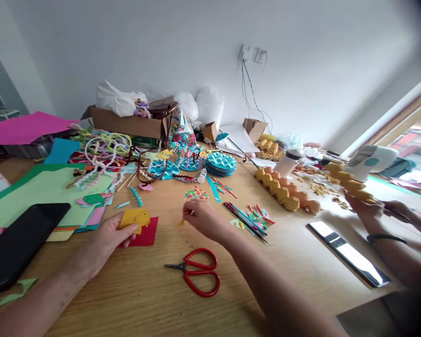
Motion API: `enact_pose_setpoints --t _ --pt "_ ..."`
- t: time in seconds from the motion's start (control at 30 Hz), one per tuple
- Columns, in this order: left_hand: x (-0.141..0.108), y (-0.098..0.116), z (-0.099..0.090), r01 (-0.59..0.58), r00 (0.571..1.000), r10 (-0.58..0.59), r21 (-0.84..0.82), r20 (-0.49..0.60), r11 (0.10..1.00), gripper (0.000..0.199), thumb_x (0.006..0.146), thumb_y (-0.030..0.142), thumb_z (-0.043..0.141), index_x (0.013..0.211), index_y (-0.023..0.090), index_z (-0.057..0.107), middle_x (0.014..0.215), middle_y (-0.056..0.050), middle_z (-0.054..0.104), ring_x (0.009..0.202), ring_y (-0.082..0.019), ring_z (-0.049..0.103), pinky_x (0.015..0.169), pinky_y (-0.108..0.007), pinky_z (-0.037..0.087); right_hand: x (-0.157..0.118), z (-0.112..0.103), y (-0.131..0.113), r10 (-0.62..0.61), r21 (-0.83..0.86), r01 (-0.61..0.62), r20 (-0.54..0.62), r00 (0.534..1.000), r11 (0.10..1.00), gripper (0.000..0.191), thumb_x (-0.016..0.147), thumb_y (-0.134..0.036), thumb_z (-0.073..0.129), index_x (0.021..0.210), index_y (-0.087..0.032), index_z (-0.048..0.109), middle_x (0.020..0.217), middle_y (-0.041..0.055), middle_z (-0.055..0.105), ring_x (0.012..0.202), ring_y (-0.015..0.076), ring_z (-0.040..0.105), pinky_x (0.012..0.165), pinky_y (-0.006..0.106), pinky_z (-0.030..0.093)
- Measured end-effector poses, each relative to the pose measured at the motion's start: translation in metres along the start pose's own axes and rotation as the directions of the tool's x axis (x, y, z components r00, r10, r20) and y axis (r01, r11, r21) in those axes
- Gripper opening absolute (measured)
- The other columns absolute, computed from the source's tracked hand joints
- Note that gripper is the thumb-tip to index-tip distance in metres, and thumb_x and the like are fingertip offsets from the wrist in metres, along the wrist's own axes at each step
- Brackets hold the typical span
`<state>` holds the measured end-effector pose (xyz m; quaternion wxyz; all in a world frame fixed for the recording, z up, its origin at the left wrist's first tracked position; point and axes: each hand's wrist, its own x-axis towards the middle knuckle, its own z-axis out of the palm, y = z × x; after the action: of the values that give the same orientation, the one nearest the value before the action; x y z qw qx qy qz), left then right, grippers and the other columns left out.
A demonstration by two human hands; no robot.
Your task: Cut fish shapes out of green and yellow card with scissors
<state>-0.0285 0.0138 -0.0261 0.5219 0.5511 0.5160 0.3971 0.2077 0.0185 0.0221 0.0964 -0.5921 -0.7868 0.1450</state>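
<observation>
On the left, my left hand [108, 236] pinches a piece of yellow paper [129, 218] with a fish outline drawn on it, its right side cut along the shape. Below that lies a red paper square [148, 233] on the table, partly covered. My right hand [205, 216] is closed just above the tabletop at the centre, and a small yellow paper scrap [181, 223] shows at its fingertips. Red-handled scissors [200, 271] rest on the table between my forearms, blades pointing left, touched by neither hand.
A black phone [24, 243] lies on coloured paper sheets [31, 187] at left. Pencils [247, 222] and paper scraps [259, 215] sit right of centre. Behind are blue scalloped discs [221, 164] and egg-carton strips [277, 187]. A co-worker's hands [366, 213] hold another strip at far right.
</observation>
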Motion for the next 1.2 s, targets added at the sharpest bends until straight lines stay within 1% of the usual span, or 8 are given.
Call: enact_pose_setpoints --t 0.23,0.43,0.6,0.73,0.8,0.97,1.1,1.2 --pt "-0.005 0.003 0.009 0.057 0.996 -0.053 -0.049 0.076 0.997 0.019 0.061 0.034 0.068 0.061 0.019 0.056 0.051 0.005 0.053 0.046 -0.009 0.041 0.045 -0.022 0.033 -0.060 -0.038 0.094 0.346 -0.022 -0.356 -0.190 0.919 0.934 0.020 0.078 -0.019 0.048 0.075 -0.015 0.067 0.065 0.0081 0.063 0.063 0.0194 0.056 0.056 0.029 0.035" --pt "-0.003 0.002 0.015 0.081 0.993 -0.078 -0.032 0.091 0.996 0.024 0.055 0.035 0.070 0.062 0.018 0.055 0.049 0.004 0.053 0.043 -0.010 0.041 0.042 -0.023 0.032 -0.073 -0.034 0.117 0.381 -0.016 -0.392 -0.195 0.904 0.920 0.018 0.074 -0.014 0.051 0.074 -0.015 0.069 0.070 0.0095 0.065 0.069 0.0201 0.059 0.061 0.030 0.037" --pt "-0.008 0.013 0.018 0.140 0.990 -0.138 -0.093 0.028 0.986 0.045 0.053 0.035 0.071 0.091 0.015 0.058 0.056 0.003 0.056 0.048 -0.011 0.044 0.041 -0.022 0.032 -0.066 -0.031 0.096 0.312 0.008 -0.322 -0.268 0.911 0.947 0.020 0.079 -0.018 0.049 0.090 -0.013 0.066 0.097 0.0164 0.063 0.082 0.0235 0.058 0.069 0.033 0.039" --pt "-0.010 0.014 0.016 0.137 0.989 -0.132 -0.098 0.062 0.986 0.055 0.057 0.036 0.070 0.104 0.012 0.055 0.055 0.005 0.055 0.046 -0.009 0.041 0.041 -0.021 0.031 -0.051 -0.022 0.052 0.169 0.101 -0.154 -0.168 0.971 0.983 0.014 0.081 -0.022 0.051 0.079 -0.017 0.065 0.080 0.0039 0.066 0.069 0.0140 0.057 0.064 0.025 0.040" --pt "-0.008 0.011 0.014 0.124 0.991 -0.119 -0.077 0.064 0.989 0.055 0.058 0.034 0.070 0.106 0.012 0.054 0.055 0.005 0.056 0.044 -0.009 0.041 0.040 -0.020 0.031 -0.043 -0.018 0.025 0.049 0.286 -0.020 -0.095 0.994 0.958 0.015 0.082 -0.021 0.051 0.079 -0.016 0.065 0.074 0.0015 0.064 0.065 0.0115 0.054 0.060 0.022 0.039" --pt "-0.003 0.009 0.013 0.070 0.992 -0.069 -0.006 0.110 0.998 0.034 0.058 0.035 0.069 0.086 0.018 0.060 0.054 0.005 0.056 0.040 -0.009 0.042 0.039 -0.021 0.032 -0.018 -0.011 -0.029 -0.065 0.398 0.066 -0.017 0.998 0.915 0.015 0.082 -0.024 0.055 0.087 -0.014 0.064 0.071 0.0001 0.060 0.063 0.0095 0.051 0.056 0.020 0.036" --pt "-0.007 0.015 0.013 0.057 0.984 -0.060 0.023 0.167 0.998 0.029 0.057 0.036 0.069 0.081 0.021 0.061 0.054 0.005 0.058 0.039 -0.010 0.043 0.039 -0.022 0.031 0.001 0.000 -0.044 -0.141 0.395 0.122 0.019 0.990 0.911 0.012 0.080 -0.024 0.058 0.075 -0.014 0.062 0.061 -0.0037 0.053 0.053 0.0067 0.042 0.049 0.019 0.030" --pt "-0.012 0.017 0.009 0.031 0.988 -0.024 -0.045 0.152 0.998 0.036 0.063 0.037 0.068 0.094 0.022 0.059 0.060 0.004 0.059 0.047 -0.012 0.048 0.045 -0.023 0.036 0.010 0.009 -0.043 -0.105 0.554 0.078 0.018 0.994 0.829 0.015 0.075 -0.018 0.058 0.060 -0.015 0.054 0.050 -0.0068 0.044 0.047 0.0055 0.036 0.045 0.019 0.025"
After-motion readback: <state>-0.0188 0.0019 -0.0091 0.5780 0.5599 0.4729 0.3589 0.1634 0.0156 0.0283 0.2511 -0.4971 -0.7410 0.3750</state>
